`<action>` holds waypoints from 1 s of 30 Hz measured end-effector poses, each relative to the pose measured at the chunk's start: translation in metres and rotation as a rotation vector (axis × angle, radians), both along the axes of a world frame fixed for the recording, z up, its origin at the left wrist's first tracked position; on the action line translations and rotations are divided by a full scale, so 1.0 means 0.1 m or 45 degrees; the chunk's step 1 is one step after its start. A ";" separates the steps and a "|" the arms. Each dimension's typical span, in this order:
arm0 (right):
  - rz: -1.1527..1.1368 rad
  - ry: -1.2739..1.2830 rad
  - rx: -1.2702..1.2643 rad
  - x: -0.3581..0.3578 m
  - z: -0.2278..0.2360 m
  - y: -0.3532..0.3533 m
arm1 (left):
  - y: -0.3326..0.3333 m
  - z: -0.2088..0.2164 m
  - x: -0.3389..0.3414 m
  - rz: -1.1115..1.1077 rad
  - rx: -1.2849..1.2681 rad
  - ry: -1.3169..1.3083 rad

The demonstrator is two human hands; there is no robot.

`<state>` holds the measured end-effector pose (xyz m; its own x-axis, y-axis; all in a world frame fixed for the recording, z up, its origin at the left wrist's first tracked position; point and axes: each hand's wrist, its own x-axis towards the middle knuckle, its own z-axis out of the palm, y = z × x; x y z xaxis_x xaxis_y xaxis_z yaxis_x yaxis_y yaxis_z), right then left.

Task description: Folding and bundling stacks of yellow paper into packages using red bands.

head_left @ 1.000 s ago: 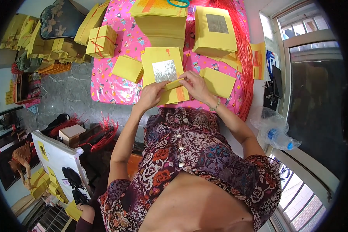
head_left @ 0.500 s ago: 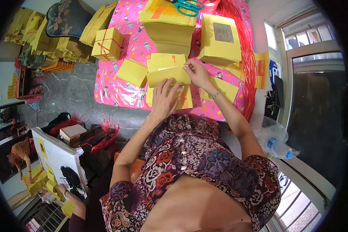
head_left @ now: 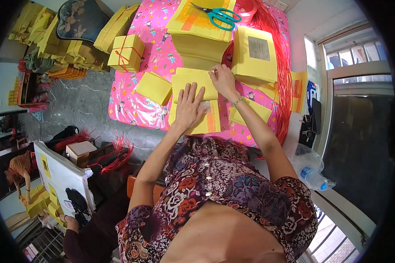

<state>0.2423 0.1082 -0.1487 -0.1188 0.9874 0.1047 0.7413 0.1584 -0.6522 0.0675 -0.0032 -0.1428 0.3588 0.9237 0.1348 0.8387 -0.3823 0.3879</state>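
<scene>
Yellow paper (head_left: 189, 75) touches both hands (head_left: 189, 110) (head_left: 225, 83), left flat, right curled.

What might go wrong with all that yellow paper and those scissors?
The yellow paper under the flat left hand might slip or crease crookedly if the right hand, at its upper right corner, pulls too hard.

The scissors lie near the edge of a tall stack, so a bump might knock them off.

The long red strings run down the right side of the pink table; the right arm might snag them.
</scene>
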 end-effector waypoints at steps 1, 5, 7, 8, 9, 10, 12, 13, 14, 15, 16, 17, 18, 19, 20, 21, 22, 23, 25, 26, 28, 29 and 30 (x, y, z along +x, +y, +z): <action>0.026 -0.215 0.203 -0.02 0.05 -0.01 | 0.01 0.00 0.00 -0.004 0.002 -0.020; 0.119 -0.256 0.274 -0.19 0.17 0.01 | 0.01 0.01 0.01 -0.012 -0.021 -0.034; 0.322 -0.212 0.268 -0.29 0.14 0.08 | 0.01 0.01 0.01 -0.016 -0.013 -0.029; 0.322 -0.212 0.268 -0.35 0.13 0.10 | 0.01 0.00 0.01 -0.016 -0.013 -0.029; 0.387 -0.222 0.223 -0.40 0.12 0.11 | 0.00 -0.01 0.01 -0.017 -0.005 -0.027; 0.455 -0.232 0.179 -0.44 0.10 0.14 | 0.01 -0.01 0.01 -0.016 0.004 -0.025; 0.506 -0.229 0.139 -0.48 0.06 0.16 | 0.01 -0.02 0.02 -0.012 0.002 -0.028; 0.558 -0.227 0.097 -0.50 0.05 0.17 | 0.00 -0.02 0.02 -0.007 -0.002 -0.032; 0.561 -0.227 0.097 -0.52 0.05 0.17 | 0.00 -0.03 0.02 -0.003 -0.002 -0.032; 0.560 -0.239 0.083 -0.53 0.04 0.17 | 0.00 -0.03 0.01 -0.003 -0.011 -0.025; 0.558 -0.251 0.068 -0.54 0.04 0.17 | -0.01 -0.03 0.01 -0.003 -0.021 -0.019; 0.558 -0.251 0.067 -0.54 0.03 0.17 | -0.01 -0.04 0.01 -0.003 -0.022 -0.020; 0.567 -0.231 0.076 -0.54 0.02 0.17 | -0.01 -0.04 0.01 0.001 -0.015 -0.031; 0.573 -0.211 0.085 -0.53 0.02 0.17 | 0.00 -0.03 0.01 0.003 -0.007 -0.041; 0.572 -0.212 0.084 -0.53 0.02 0.18 | 0.00 -0.02 0.01 0.001 -0.007 -0.043; 0.562 -0.197 0.069 -0.54 0.02 0.18 | -0.01 -0.01 0.01 0.008 -0.031 -0.042; 0.555 -0.181 0.054 -0.55 0.02 0.18 | -0.02 0.00 0.01 0.018 -0.054 -0.041; 0.556 -0.181 0.054 -0.56 0.02 0.18 | -0.01 0.00 0.01 0.019 -0.054 -0.042; 0.550 -0.188 0.022 -0.56 0.02 0.19 | -0.01 0.00 0.02 0.049 -0.037 -0.059; 0.550 -0.188 0.022 -0.56 0.01 0.18 | -0.03 0.00 0.04 0.049 -0.036 -0.059; 0.528 -0.170 0.064 -0.56 0.00 0.17 | -0.10 0.00 0.06 0.112 -0.030 -0.037; 0.526 -0.170 0.064 -0.56 -0.01 0.17 | -0.13 0.01 0.06 0.110 -0.030 -0.037; 0.516 -0.168 0.058 -0.55 -0.01 0.17 | -0.15 0.01 0.06 0.130 -0.026 -0.022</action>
